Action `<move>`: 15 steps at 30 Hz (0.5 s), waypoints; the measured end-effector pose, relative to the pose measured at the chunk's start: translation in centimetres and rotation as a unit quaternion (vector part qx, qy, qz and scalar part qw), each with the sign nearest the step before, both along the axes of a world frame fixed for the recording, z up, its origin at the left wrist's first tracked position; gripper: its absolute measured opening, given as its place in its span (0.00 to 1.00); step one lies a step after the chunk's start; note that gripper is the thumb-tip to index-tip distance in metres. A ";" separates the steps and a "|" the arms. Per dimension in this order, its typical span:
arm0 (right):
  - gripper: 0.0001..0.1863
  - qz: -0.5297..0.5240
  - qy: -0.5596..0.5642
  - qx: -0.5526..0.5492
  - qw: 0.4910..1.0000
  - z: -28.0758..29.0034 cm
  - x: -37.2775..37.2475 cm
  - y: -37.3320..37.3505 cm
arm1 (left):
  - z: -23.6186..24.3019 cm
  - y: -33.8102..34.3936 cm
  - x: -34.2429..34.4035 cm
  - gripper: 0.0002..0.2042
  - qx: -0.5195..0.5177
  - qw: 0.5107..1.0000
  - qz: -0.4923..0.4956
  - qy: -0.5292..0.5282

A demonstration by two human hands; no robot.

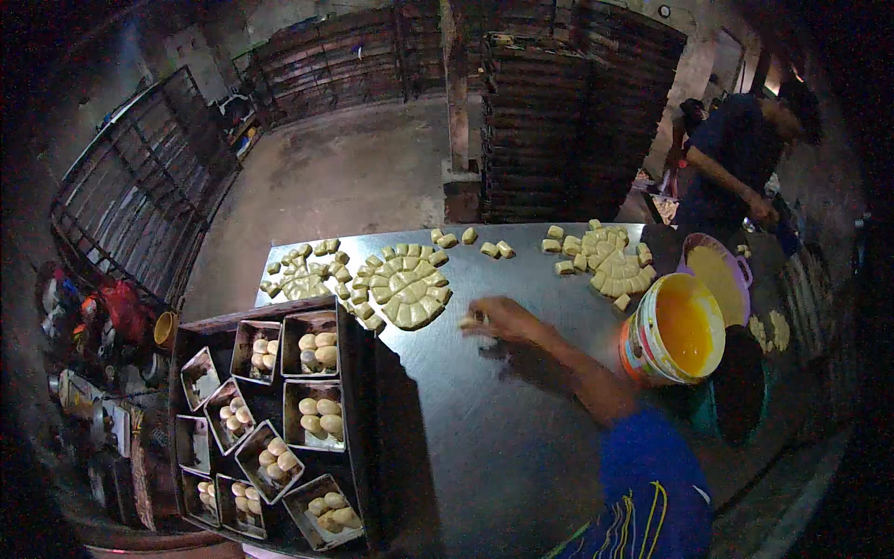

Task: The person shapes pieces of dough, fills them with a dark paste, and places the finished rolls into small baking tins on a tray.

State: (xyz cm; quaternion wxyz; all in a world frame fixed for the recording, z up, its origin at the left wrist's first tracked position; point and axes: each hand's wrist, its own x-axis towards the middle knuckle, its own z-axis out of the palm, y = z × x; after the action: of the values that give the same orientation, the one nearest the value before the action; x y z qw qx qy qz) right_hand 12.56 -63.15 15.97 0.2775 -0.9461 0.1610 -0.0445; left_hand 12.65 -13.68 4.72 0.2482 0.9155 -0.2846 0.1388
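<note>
Dough cluster (407, 289), just left of frame centre, lay nearly round, outer wedges pointing lengthwise inward! My right hand (507, 321) pointed leftward, fingers bent; grasping or not, I couldn't tell.

- Bucket (637, 344), outer side: printed patches of orange and green on white; any lettering too small and blurred to read.
- Round pale disc (664, 11), upper background: markings too small to tell.
- Legible text: none.

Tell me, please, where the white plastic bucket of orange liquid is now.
On the right of the head view, the bucket is at the grey metal table, right of the bare right forearm, beside the round purple basin.
</note>
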 end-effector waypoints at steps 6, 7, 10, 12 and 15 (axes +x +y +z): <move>0.20 0.083 0.154 0.269 0.947 2.0 -5.8 -3.8 | -0.4 -1.3 0.0 0.14 -0.012 1.000 -0.021 0.011; 0.21 0.050 0.103 0.172 0.978 0.5 -4.0 -6.0 | -0.2 -1.2 0.2 0.14 -0.010 1.000 -0.019 0.007; 0.25 -0.259 -0.097 -0.238 0.931 -6.0 -0.6 -11.6 | -0.2 -2.0 0.5 0.14 -0.016 0.999 -0.032 0.002; 0.24 -0.300 -0.054 -0.280 0.910 -5.9 1.9 -12.1 | 0.0 -1.6 0.3 0.14 -0.016 1.000 -0.026 0.001; 0.18 -0.277 -0.089 -0.240 0.926 -5.8 2.5 -14.3 | -0.2 -2.2 0.4 0.14 -0.017 0.999 -0.032 0.001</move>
State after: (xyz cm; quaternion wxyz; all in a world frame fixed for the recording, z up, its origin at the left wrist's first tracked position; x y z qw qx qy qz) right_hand 15.11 -77.46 10.20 0.0324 -0.8944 0.3755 -0.2407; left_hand 13.07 -15.91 4.47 0.2679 0.9020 -0.3108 0.1345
